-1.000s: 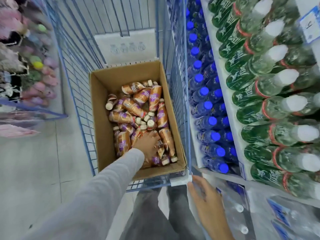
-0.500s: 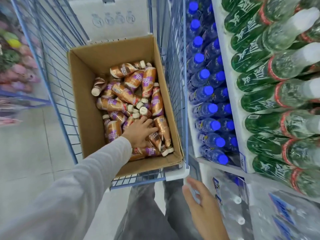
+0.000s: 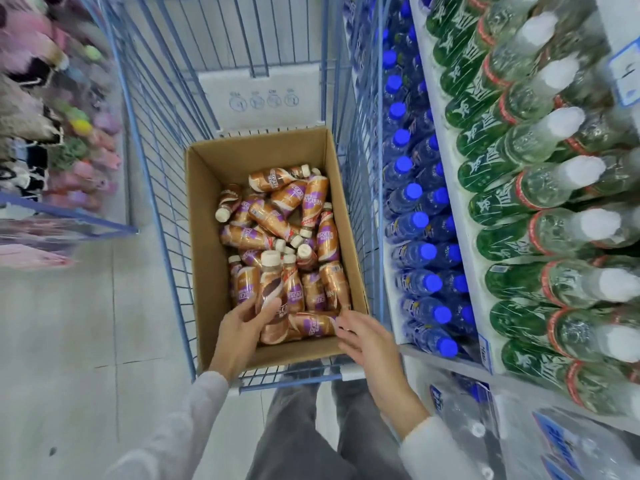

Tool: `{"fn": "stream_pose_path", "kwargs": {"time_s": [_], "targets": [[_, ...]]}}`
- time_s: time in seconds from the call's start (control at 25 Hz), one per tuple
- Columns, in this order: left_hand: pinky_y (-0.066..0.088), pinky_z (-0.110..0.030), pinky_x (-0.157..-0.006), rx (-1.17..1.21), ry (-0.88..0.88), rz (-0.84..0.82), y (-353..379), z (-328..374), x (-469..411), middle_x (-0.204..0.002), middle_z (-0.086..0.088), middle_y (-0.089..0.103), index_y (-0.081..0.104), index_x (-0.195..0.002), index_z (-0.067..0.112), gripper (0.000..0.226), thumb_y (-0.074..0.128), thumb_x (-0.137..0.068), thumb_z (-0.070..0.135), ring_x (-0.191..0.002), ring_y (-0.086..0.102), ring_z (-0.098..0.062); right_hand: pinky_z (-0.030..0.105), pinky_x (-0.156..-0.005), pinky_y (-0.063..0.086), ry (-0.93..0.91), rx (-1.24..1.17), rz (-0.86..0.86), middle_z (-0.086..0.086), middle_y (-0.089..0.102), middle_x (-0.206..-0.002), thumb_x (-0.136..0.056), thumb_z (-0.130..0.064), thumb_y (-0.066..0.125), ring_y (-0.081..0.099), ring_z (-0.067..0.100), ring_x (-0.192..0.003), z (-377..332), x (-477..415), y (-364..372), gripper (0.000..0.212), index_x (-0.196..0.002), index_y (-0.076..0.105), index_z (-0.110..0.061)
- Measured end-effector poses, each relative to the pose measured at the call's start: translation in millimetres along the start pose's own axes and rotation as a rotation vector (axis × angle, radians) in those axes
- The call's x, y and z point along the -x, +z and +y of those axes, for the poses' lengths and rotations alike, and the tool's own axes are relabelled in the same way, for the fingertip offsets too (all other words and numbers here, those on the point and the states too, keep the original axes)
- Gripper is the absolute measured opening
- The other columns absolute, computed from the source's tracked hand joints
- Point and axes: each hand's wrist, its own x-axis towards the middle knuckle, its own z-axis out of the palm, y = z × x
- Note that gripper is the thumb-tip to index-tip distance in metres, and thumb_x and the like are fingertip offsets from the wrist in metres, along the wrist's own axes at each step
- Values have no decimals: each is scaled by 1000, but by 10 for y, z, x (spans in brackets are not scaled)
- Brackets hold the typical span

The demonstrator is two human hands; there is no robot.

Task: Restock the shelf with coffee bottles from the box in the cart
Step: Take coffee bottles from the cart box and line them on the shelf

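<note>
One coffee bottle (image 3: 269, 285), cap toward 12 o'clock, stands above the heap in the box (image 3: 207, 237), its base gripped by the left hand (image 3: 239, 329); the right hand (image 3: 363, 337), at its 3 o'clock, is spread and holds nothing. The shelf (image 3: 453, 192) at the cart's (image 3: 166, 168) 3 o'clock shows no coffee, so restocking seems barely begun

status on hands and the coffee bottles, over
Left hand grips one coffee bottle, upright. Right hand open over box corner. Nothing in the way.
</note>
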Motion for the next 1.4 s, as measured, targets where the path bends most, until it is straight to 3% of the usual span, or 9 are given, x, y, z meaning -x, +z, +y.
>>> {"fn": "stream_pose_path", "kwargs": {"time_s": [0.12,0.24,0.4,0.6,0.8,1.0,1.16,1.28,1.4], "targets": [[57,-42,-90,232,-47,131,-107,88,367,-107,-2,79,78,-110,27,61,80,-67,71,-101,75,-20,39,-102,50,277,-480,-77,13,66,-122,-104,-31,54,61,27,-121,-15,-674,473,41,-136,49,-6],[55,-36,-81,269,-102,227,-208,54,589,-102,1,79,79,-102,22,61,80,-64,70,-98,75,-21,44,-116,39,422,-890,55,21,54,-139,-104,-32,54,47,33,-137,77,-1214,715,58,-147,36,1],[54,-31,-73,231,-131,254,-285,-83,739,-96,11,79,78,-93,34,39,75,-64,60,-93,74,-15,39,-104,49,330,-1276,207,18,53,-135,-94,-39,68,54,29,-126,272,-1603,748,53,-131,50,-6],[53,-28,-73,160,-126,207,-277,-236,737,-90,14,78,80,-81,49,14,74,-69,46,-86,73,-9,33,-98,53,244,-1428,329,14,52,-136,-89,-32,75,56,26,-120,347,-1723,865,56,-135,53,-9],[53,-27,-72,166,-91,150,-186,-95,692,-93,19,77,77,-83,54,16,73,-67,56,-86,73,-7,43,-100,54,301,-1329,269,18,51,-133,-85,-37,77,60,31,-114,290,-1312,880,56,-128,55,-10],[62,-33,-72,196,38,41,-139,441,745,-101,-2,79,79,-104,31,46,79,-71,63,-92,76,-19,47,-105,50,224,-1033,20,26,61,-129,-85,-30,73,59,37,-123,107,-386,902,50,-125,62,-3],[59,-42,-87,255,111,-15,-100,945,775,-111,-7,77,78,-112,21,58,82,-72,62,-103,74,-27,48,-93,54,-25,-723,-100,23,67,-123,-83,-26,74,63,37,-114,-77,301,715,49,-125,64,-4],[57,-43,-88,239,158,-119,60,1246,843,-110,-9,77,78,-111,22,56,79,-75,64,-101,75,-29,41,-83,58,-255,-592,-86,13,71,-124,-72,-29,82,68,31,-114,-280,728,386,65,-133,61,-18],[56,-48,-92,216,183,-243,380,1496,959,-110,-10,77,79,-110,22,54,81,-74,63,-101,75,-30,44,-86,57,-417,-444,17,4,73,-119,-66,-40,86,71,24,-108,-427,1150,-26,60,-122,66,-34]]}}
